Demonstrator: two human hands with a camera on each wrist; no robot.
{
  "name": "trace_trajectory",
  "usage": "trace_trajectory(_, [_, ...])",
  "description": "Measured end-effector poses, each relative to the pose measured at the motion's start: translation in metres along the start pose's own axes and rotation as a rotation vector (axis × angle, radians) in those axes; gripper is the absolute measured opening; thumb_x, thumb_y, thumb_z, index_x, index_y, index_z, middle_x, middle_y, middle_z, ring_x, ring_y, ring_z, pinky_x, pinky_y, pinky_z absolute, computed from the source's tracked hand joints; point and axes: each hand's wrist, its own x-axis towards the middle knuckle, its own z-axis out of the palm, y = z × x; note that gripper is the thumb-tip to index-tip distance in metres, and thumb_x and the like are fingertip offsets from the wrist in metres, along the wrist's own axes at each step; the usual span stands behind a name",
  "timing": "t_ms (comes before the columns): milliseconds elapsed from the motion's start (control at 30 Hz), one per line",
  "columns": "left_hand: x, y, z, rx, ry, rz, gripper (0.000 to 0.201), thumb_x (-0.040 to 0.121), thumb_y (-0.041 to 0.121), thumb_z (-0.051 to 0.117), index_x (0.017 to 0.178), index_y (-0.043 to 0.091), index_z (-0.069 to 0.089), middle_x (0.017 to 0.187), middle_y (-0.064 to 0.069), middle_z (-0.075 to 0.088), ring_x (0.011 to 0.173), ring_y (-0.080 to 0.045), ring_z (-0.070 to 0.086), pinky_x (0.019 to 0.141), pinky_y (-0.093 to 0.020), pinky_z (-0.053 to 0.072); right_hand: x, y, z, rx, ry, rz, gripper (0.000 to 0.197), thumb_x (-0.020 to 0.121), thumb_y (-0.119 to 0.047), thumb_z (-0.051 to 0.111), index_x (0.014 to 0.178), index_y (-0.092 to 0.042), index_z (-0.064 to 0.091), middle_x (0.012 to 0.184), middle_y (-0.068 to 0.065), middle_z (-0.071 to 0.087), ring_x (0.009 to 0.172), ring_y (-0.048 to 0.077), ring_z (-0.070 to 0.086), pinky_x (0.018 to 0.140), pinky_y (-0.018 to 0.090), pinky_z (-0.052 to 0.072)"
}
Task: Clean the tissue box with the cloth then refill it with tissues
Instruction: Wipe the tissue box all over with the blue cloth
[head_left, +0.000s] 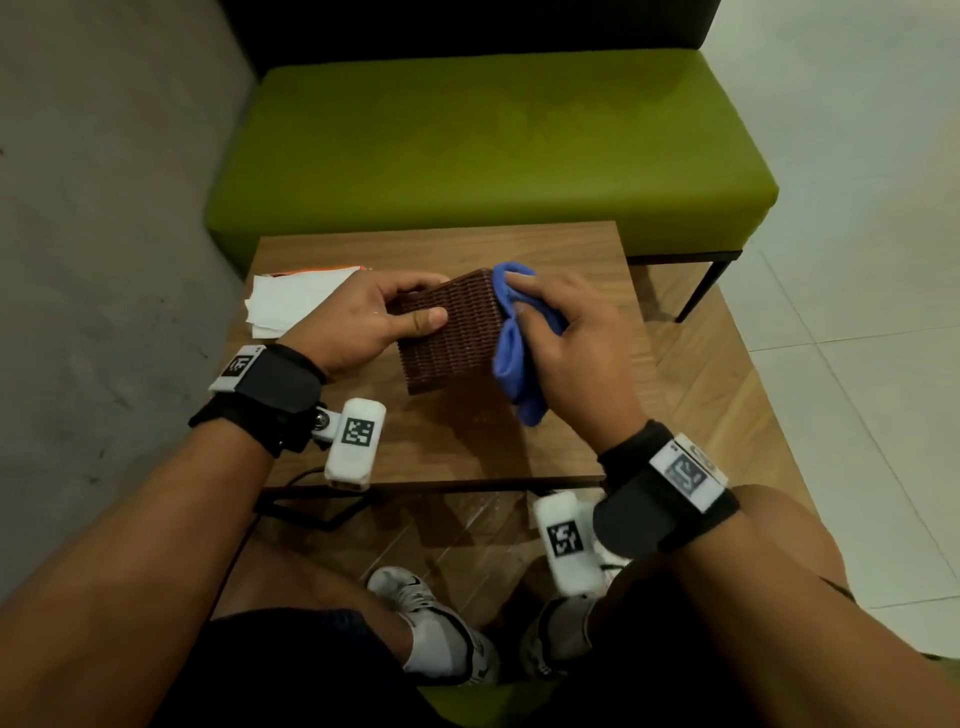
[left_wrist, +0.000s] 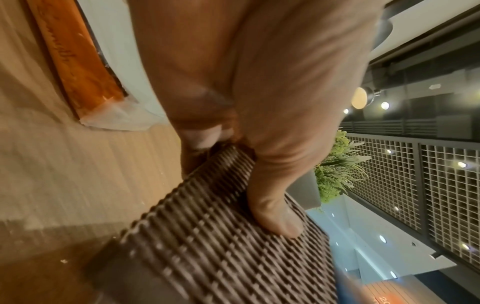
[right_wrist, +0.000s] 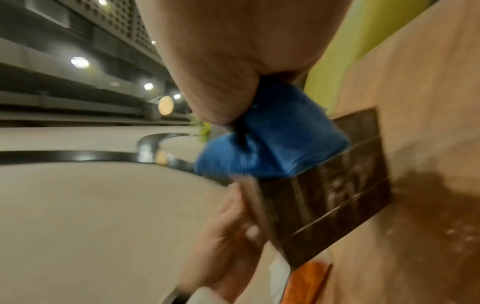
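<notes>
A brown woven tissue box (head_left: 452, 332) stands tilted on the wooden table (head_left: 467, 447). My left hand (head_left: 363, 317) grips its left side, thumb lying across the near face and fingers curled over the far edge. The same box (left_wrist: 221, 246) fills the left wrist view under my thumb. My right hand (head_left: 561, 338) holds a bunched blue cloth (head_left: 514, 338) and presses it against the box's right side. In the blurred right wrist view the blue cloth (right_wrist: 272, 144) sits on the box (right_wrist: 327, 185). White tissues (head_left: 291, 301) lie at the table's far left.
An orange packet (head_left: 332, 269) lies under the tissues; this orange packet (left_wrist: 75, 61) also shows in the left wrist view. A green bench (head_left: 488, 150) stands beyond the table. A grey wall (head_left: 104, 208) is to the left, tiled floor (head_left: 857, 260) to the right.
</notes>
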Motion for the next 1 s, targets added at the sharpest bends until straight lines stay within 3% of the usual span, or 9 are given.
trace_trajectory(100, [0.000,-0.002,-0.001,-0.027,-0.017,-0.019,0.031,0.090,0.014,0.074,0.119,0.025,0.075,0.105,0.016,0.081,0.102,0.000,0.072,0.095,-0.019,0.055,-0.006,-0.003,0.001,0.012,-0.027,-0.091,0.025,0.099,-0.005,0.064,0.121,-0.008,0.075,0.110,0.001,0.067,0.106,0.011,0.065,0.094,0.027,0.052])
trace_trajectory(233, [0.001,-0.004,-0.001,-0.031,-0.043,-0.011,0.035,0.091,0.017,0.074,0.126,0.018,0.074,0.115,0.008,0.080,0.110,-0.006,0.073,0.098,-0.020,0.055,0.005,0.022,-0.014,-0.093,-0.027,0.074,0.026,0.100,-0.010,0.063,0.122,-0.011,0.075,0.113,0.003,0.068,0.104,0.012,0.065,0.096,0.040,0.053])
trace_trajectory(433, [0.007,-0.013,0.002,-0.086,-0.075,-0.008,0.033,0.094,0.009,0.069,0.125,0.019,0.072,0.112,0.012,0.080,0.108,-0.004,0.071,0.097,-0.020,0.054,-0.004,-0.007,-0.002,-0.009,-0.052,-0.145,0.025,0.098,-0.004,0.065,0.119,-0.009,0.077,0.110,0.005,0.066,0.106,0.014,0.065,0.094,0.029,0.052])
trace_trajectory(567, [0.001,-0.020,-0.001,-0.153,-0.087,-0.015,0.036,0.090,0.018,0.072,0.126,0.024,0.076,0.128,0.001,0.078,0.121,-0.014,0.071,0.102,-0.024,0.054,0.016,0.041,-0.020,-0.115,0.002,0.096,0.024,0.098,-0.005,0.064,0.118,-0.009,0.076,0.112,0.005,0.068,0.096,0.002,0.059,0.096,0.034,0.051])
trace_trajectory(633, [0.001,-0.019,-0.001,-0.153,-0.094,-0.022,0.039,0.091,0.019,0.071,0.130,0.020,0.073,0.129,0.001,0.077,0.123,-0.014,0.070,0.103,-0.023,0.054,0.020,0.046,-0.022,-0.148,0.015,0.175,0.026,0.097,-0.004,0.064,0.119,-0.009,0.076,0.115,0.008,0.069,0.097,0.006,0.060,0.097,0.038,0.051])
trace_trajectory(767, [0.006,-0.021,-0.008,-0.123,-0.105,-0.044,0.030,0.092,0.024,0.078,0.120,0.034,0.080,0.121,0.010,0.079,0.115,-0.005,0.070,0.098,-0.019,0.053,-0.005,0.001,0.002,-0.091,-0.071,-0.135,0.027,0.095,-0.007,0.066,0.120,-0.011,0.077,0.108,0.007,0.065,0.100,0.019,0.064,0.090,0.031,0.052])
trace_trajectory(833, [0.004,-0.027,-0.014,-0.121,-0.117,-0.068,0.044,0.083,0.045,0.088,0.123,0.030,0.079,0.128,0.003,0.077,0.119,-0.010,0.069,0.103,-0.023,0.054,-0.012,-0.001,0.006,-0.099,-0.110,-0.227,0.024,0.097,-0.007,0.066,0.119,-0.010,0.077,0.106,0.008,0.062,0.099,0.018,0.062,0.087,0.024,0.049])
trace_trajectory(900, [0.000,-0.031,-0.018,-0.084,-0.109,-0.064,0.057,0.082,0.052,0.086,0.131,0.024,0.076,0.134,-0.003,0.075,0.124,-0.015,0.069,0.108,-0.028,0.054,-0.002,0.020,-0.002,-0.114,-0.060,-0.105,0.025,0.098,-0.007,0.066,0.119,-0.011,0.077,0.108,0.007,0.063,0.101,0.016,0.062,0.091,0.027,0.050])
trace_trajectory(1000, [-0.005,-0.032,-0.017,-0.048,-0.085,-0.046,0.041,0.096,0.022,0.070,0.137,0.019,0.069,0.134,0.004,0.075,0.130,-0.014,0.067,0.113,-0.030,0.052,0.015,0.048,-0.020,-0.101,-0.005,0.150,0.025,0.099,-0.007,0.065,0.121,-0.010,0.077,0.113,0.004,0.070,0.101,0.007,0.063,0.094,0.019,0.051])
